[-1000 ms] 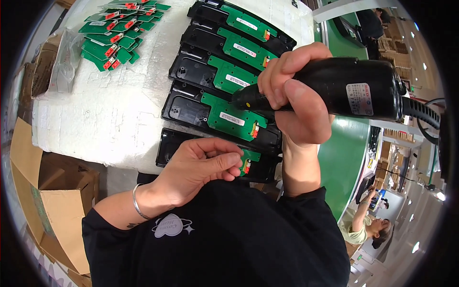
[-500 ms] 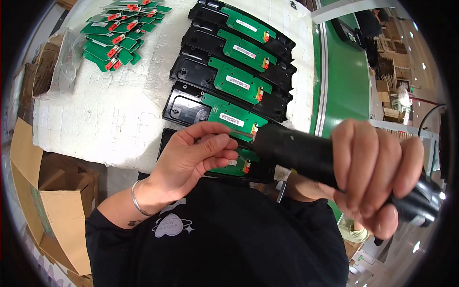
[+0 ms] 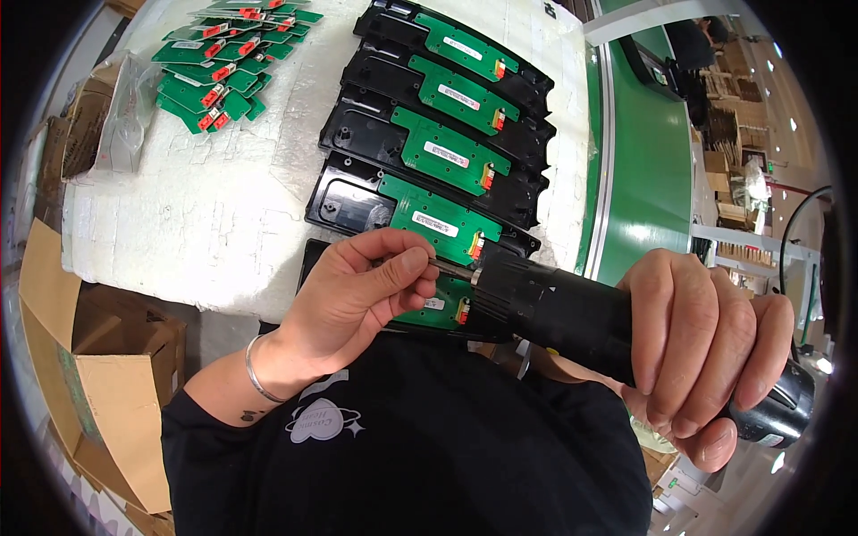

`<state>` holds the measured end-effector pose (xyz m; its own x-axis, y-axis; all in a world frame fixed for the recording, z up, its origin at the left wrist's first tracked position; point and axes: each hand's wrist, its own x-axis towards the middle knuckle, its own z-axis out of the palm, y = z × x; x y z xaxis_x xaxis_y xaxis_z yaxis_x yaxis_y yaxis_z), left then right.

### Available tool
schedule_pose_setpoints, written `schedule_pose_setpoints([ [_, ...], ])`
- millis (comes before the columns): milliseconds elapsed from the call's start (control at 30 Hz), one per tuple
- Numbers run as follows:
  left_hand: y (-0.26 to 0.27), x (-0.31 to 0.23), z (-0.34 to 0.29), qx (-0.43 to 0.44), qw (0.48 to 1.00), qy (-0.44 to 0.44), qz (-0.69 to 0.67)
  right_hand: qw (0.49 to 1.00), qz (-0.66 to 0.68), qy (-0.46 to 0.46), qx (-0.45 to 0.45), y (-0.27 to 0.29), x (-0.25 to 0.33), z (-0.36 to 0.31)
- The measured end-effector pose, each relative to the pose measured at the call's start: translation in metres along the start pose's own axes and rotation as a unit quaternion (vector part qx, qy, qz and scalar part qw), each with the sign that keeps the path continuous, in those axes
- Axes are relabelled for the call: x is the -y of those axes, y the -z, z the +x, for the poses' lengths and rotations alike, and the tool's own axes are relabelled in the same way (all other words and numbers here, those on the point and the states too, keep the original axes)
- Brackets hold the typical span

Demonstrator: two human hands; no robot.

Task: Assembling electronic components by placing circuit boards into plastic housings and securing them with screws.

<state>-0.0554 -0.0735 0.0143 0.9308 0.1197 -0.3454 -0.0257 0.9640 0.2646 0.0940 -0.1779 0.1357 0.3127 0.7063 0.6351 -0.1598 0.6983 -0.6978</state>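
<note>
Behind the left hand (image 3: 357,290), the screwdriver (image 3: 572,317) bit is mostly hidden.

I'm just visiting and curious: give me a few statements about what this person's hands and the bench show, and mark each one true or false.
1. The right hand grips a black power screwdriver. True.
2. The left hand lies flat on the white mat. False: its fingers pinch at the screwdriver's bit.
3. Five black trays with green circuit boards lie in a row on the mat. True.
4. The pile of loose boards sits beside the right hand. False: it lies at the mat's far left corner.
5. A cardboard box stands at the person's left. True.
6. The left wrist is bare. False: it wears a thin bracelet.
</note>
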Motion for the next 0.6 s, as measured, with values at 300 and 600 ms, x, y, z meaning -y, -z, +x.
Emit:
schedule_pose_setpoints([
  [300, 0.005, -0.005, -0.002, 0.011, 0.999, 0.031, 0.016, 0.998, -0.028, -0.038, 0.040, -0.002, 0.000, 0.004],
  [600, -0.001, -0.008, -0.001, 0.009, 0.997, -0.020, 0.072, 0.999, -0.026, 0.002, -0.026, -0.010, -0.004, 0.003],
])
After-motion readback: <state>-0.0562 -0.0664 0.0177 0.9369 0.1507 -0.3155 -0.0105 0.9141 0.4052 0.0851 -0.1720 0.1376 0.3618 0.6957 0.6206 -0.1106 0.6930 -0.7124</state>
